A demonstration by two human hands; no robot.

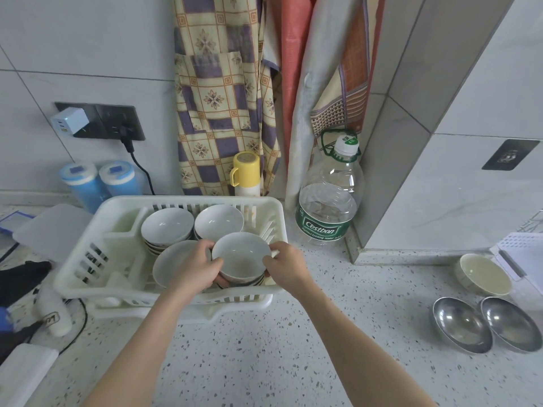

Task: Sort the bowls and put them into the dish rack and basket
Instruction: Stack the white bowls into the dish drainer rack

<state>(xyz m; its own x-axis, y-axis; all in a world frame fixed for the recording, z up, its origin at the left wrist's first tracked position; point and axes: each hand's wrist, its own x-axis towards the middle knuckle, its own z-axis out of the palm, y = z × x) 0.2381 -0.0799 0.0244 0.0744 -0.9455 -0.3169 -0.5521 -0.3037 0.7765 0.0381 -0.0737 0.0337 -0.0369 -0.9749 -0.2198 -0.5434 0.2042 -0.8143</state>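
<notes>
Your left hand (196, 270) and right hand (286, 267) grip a bowl stack (241, 261) inside the white basket (88, 277), beside two stacks; three bowls (484, 274) remain on the bench (293, 348)

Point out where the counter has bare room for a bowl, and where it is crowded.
Free: the speckled counter between the basket and the steel bowls, and the near strip between the forearms. Crowded: the basket, filled with bowl stacks where both hands hold the front stack; also the left edge, with cables and containers.
</notes>
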